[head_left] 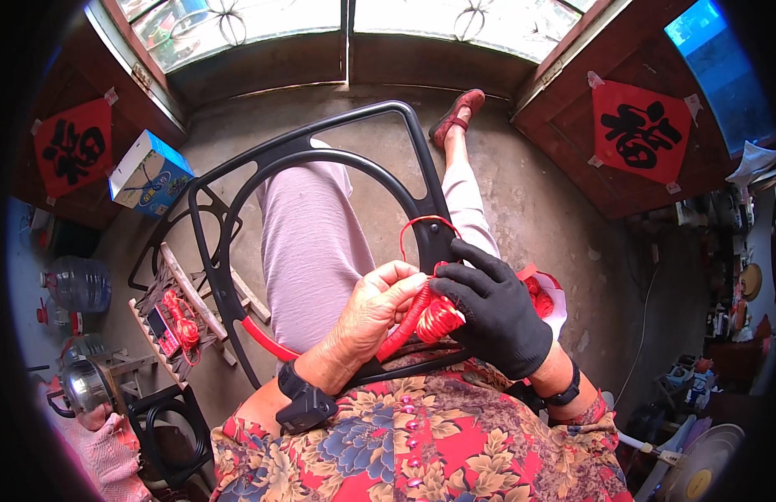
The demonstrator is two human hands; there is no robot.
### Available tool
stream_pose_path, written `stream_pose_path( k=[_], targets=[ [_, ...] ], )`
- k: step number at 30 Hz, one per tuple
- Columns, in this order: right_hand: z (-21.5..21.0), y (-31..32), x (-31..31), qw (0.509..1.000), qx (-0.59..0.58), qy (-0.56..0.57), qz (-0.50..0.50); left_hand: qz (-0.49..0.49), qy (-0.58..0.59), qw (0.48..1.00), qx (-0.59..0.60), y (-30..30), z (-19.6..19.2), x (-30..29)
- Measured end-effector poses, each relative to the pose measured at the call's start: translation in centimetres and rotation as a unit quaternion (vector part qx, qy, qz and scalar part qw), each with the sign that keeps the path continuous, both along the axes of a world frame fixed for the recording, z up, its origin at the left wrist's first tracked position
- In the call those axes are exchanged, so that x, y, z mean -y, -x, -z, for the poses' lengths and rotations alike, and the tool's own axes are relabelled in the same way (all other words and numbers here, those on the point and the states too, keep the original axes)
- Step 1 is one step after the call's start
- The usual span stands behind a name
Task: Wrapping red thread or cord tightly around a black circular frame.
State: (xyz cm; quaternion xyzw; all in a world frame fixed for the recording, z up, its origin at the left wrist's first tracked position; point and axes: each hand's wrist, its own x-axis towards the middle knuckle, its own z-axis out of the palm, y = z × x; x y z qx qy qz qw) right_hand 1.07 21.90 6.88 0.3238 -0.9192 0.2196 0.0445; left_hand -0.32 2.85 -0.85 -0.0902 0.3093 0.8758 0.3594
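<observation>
Red cord (pixel 405 322) is wound in tight turns around the near edge of a black metal frame (pixel 321 146), a curved chair-back shape resting across the person's lap, its far corner reaching out over the concrete floor (pixel 530 192). The bare left hand (pixel 375 305) has its fingers curled together, thumb and fingertips pinching the cord where the wrapped stretch ends. Touching it on the right, the right hand (pixel 493 305), in a black glove, is closed around a small bundle of red cord (pixel 441 320), with the forefinger stretched toward the frame's upright bar. A thin loop of cord (pixel 421 224) rises from between the hands and arcs over that bar. Each wrist carries a black band. To the left on the floor stands a small wooden rack (pixel 183 314) with more red cord on it, and farther left a blue and white box (pixel 149 174) leans by the wall. A clear water jug (pixel 78 284) sits at the left edge, with a metal kettle (pixel 85 386) nearer.
</observation>
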Motion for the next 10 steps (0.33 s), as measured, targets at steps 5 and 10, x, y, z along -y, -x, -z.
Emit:
stream_pose_path(
  k=[5, 10],
  targets=[
    [0.06, 0.06, 0.06, 1.000, 0.001, 0.002, -0.001, -0.003, -0.004, 1.000, 0.000, -0.02, -0.16, -0.13],
    [0.27, 0.10, -0.01, 1.000, 0.006, -0.001, -0.002, -0.016, 0.039, 0.999, -0.003, -0.01, -0.71, -0.34]
  ],
)
